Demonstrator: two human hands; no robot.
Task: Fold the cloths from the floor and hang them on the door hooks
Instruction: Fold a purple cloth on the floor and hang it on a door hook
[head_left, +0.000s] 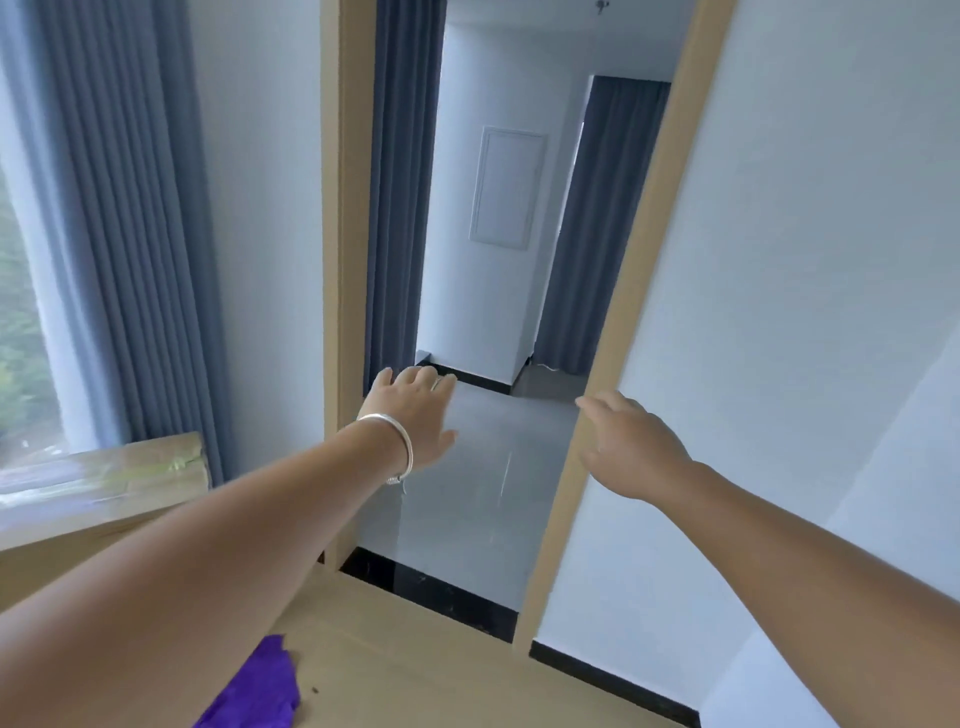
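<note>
From the head camera, the bare left hand (413, 415), a silver bangle (396, 451) on its wrist, and the bare right hand (631, 444) both reach empty, fingers loosely spread, toward the tan-framed doorway (631, 291), while a crumpled purple cloth (257, 688) lies on the pale wooden floor (415, 665) below the left forearm.

No text, label, brand, number or sign can be read anywhere in the view.
</note>
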